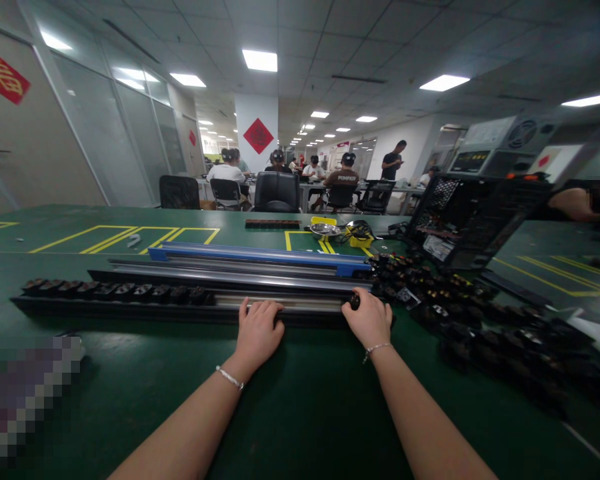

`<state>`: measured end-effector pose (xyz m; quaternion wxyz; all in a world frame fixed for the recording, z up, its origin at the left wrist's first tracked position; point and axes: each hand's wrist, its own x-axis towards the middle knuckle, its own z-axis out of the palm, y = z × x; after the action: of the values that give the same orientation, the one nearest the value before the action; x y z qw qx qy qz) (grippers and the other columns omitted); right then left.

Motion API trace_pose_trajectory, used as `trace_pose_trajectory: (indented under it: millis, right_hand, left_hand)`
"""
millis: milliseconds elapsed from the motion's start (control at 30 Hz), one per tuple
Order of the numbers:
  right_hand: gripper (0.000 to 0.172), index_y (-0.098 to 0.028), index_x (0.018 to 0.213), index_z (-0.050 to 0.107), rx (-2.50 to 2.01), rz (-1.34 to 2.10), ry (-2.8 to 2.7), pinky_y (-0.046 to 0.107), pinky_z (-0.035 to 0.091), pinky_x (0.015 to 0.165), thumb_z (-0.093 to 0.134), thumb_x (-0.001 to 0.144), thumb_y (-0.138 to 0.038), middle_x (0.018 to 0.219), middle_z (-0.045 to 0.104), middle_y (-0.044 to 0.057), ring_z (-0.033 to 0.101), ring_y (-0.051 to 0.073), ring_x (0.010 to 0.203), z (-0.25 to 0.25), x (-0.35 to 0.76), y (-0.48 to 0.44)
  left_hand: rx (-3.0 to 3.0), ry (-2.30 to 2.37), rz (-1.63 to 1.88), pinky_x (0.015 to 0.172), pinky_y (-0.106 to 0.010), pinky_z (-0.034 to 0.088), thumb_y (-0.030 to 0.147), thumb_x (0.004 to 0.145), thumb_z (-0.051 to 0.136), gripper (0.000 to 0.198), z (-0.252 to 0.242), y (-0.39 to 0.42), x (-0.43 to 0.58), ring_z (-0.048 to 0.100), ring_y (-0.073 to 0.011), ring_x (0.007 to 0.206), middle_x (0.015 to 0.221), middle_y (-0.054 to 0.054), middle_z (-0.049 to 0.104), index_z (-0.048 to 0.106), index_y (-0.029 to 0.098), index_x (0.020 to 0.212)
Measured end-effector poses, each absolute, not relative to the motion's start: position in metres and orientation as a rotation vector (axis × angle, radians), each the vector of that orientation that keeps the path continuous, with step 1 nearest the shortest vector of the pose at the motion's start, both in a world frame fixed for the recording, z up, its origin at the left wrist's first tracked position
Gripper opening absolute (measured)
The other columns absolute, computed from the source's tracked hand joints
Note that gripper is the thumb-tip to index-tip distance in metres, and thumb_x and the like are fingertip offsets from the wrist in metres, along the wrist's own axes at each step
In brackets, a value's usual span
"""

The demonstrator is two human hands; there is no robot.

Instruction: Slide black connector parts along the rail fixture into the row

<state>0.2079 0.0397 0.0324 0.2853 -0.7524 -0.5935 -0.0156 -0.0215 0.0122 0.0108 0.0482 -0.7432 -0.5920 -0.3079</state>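
A long black channel (130,310) with a pale metal strip inside lies across the green table. A row of small black parts (125,291) fills its left portion. My left hand (260,330) has its fingers curled over the channel's near wall, around the middle, with the thumb on the near side. Toward the channel's right end, my right hand (371,319) pinches a small black part (355,301) between thumb and fingers. This part is at the strip; whether it sits in the channel I cannot tell.
Behind the channel lie another dark rail (220,275) and a blue rail (250,253). A heap of loose black parts (445,310) spreads right. Farther back stand a metal bowl (325,230) and an open computer case (460,220). A person's arm (575,202) shows at far right.
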Motion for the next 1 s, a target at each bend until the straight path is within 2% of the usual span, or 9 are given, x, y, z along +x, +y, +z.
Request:
trace_pose_trajectory:
  millis: [133, 267, 433, 1000]
  right_hand:
    - [0.041, -0.023, 0.113, 0.054, -2.040, -0.055, -1.558, 0.053, 0.016, 0.104, 0.046, 0.074, -0.032, 0.113, 0.060, 0.007, 0.045, 0.025, 0.114, 0.031, 0.213, 0.039]
    - [0.047, -0.024, 0.116, 0.054, -2.114, -0.083, -1.493, 0.056, 0.021, 0.101, 0.047, 0.073, -0.041, 0.124, 0.054, 0.008, 0.035, 0.030, 0.123, 0.030, 0.219, 0.037]
    - [0.044, -0.025, 0.114, 0.057, -2.102, -0.014, -1.509, 0.048, 0.034, 0.096, 0.046, 0.075, -0.042, 0.124, 0.053, 0.007, 0.037, 0.028, 0.121, 0.031, 0.225, 0.035]
    - [0.042, -0.029, 0.113, 0.057, -2.059, 0.034, -1.448, 0.051, 0.033, 0.093, 0.048, 0.074, -0.039, 0.123, 0.053, 0.005, 0.035, 0.030, 0.117, 0.029, 0.224, 0.037]
  left_hand:
    - [-2.263, -1.804, -0.942, 0.109, -0.048, 0.014, 0.020, 0.077, 0.047, 0.025, 0.011, 0.012, -0.021, 0.056, -0.0203, 0.100, 0.099, 0.001, 0.067, 0.060, 0.028, 0.096]
    - [-2.254, -1.795, -0.942, 0.109, -0.048, 0.014, 0.021, 0.076, 0.047, 0.025, 0.009, 0.013, -0.021, 0.055, -0.0206, 0.100, 0.098, 0.001, 0.067, 0.060, 0.028, 0.097]
    - [-2.264, -1.807, -0.938, 0.109, -0.048, 0.014, 0.021, 0.077, 0.047, 0.025, 0.009, 0.013, -0.021, 0.055, -0.0204, 0.100, 0.099, 0.001, 0.067, 0.060, 0.029, 0.097]
    - [-2.247, -1.816, -0.938, 0.108, -0.047, 0.015, 0.022, 0.077, 0.048, 0.024, 0.009, 0.013, -0.020, 0.056, -0.0204, 0.097, 0.096, 0.001, 0.068, 0.061, 0.029, 0.096]
